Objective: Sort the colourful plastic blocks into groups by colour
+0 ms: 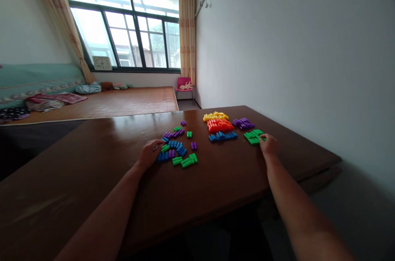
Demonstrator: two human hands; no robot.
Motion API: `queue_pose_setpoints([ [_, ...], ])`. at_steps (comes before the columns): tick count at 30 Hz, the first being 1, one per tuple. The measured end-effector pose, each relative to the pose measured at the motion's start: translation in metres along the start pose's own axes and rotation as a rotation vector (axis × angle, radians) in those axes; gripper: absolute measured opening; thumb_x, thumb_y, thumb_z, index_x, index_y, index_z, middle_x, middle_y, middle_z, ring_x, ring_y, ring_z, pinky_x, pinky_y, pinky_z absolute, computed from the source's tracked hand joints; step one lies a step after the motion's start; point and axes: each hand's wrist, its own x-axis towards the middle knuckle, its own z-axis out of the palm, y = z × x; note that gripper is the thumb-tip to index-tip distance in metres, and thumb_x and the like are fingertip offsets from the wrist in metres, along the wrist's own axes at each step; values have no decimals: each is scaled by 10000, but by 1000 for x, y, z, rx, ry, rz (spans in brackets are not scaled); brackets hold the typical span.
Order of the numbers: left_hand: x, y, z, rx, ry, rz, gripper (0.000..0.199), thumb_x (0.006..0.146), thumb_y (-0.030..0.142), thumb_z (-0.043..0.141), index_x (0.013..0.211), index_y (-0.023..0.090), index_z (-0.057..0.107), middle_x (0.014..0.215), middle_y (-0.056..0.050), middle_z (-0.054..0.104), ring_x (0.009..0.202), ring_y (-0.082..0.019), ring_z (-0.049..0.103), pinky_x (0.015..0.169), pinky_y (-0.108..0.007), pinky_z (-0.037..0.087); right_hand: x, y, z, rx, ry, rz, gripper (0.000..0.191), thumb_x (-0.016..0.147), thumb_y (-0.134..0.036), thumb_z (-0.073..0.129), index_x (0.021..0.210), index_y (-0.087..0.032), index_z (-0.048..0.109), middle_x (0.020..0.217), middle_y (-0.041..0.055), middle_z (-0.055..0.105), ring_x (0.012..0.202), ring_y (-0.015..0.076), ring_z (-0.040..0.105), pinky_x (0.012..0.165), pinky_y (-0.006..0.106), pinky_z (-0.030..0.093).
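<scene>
My right hand [269, 145] is at the right group of green plastic pieces [252, 136], its fingers pinched on one green piece at the group's near edge. On the left, my left hand [150, 150] rests beside a mixed heap, its fingers reaching over the edge of the blue plastic pieces [175, 144]; whether they grip one is hard to see. Purple pieces [171, 154] and loose green pieces [187, 162] lie in the same heap. Sorted groups stand between my hands: yellow pieces [216, 116], red pieces [220, 125], blue pieces [222, 136] and purple pieces [243, 123].
The pieces lie on a dark brown, glossy table [101, 158], with a white wall [293, 47] along its right side. Beyond it are a wooden bed platform [135, 98] with cloths, a pink chair [184, 82] and a window with a square clock [102, 63] on its sill.
</scene>
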Motion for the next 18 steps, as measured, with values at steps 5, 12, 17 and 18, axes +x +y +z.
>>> queue_pose_setpoints([
  [5,-1,-4,5,92,-40,-3,352,891,413,432,1047,216,679,1085,-66,689,1074,-243,592,972,-392,454,-7,-25,-5,174,91,-241,238,846,-242,474,993,-157,641,1033,146,639,962,257,560,844,378,429],
  [12,-6,-7,11,154,-162,-21,398,909,457,412,1133,241,661,1189,-63,652,1146,-248,549,1009,-396,417,-81,-156,-20,589,-647,-822,241,876,-331,523,1026,-195,654,1005,75,676,782,173,603,788,318,491],
  [17,-6,-1,6,134,-175,-29,389,916,427,399,1094,219,677,1152,-72,665,1117,-232,564,1003,-373,421,-111,-212,-25,642,-959,-1243,390,844,-249,597,1234,-236,593,1278,62,591,1139,208,533,1027,379,366],
  [18,-6,0,6,134,-177,-26,386,917,422,399,1089,219,678,1147,-72,667,1114,-230,565,1001,-371,422,-112,-215,-24,639,-990,-1272,401,843,-217,590,1243,-237,590,1281,63,589,1178,214,514,1049,390,343],
])
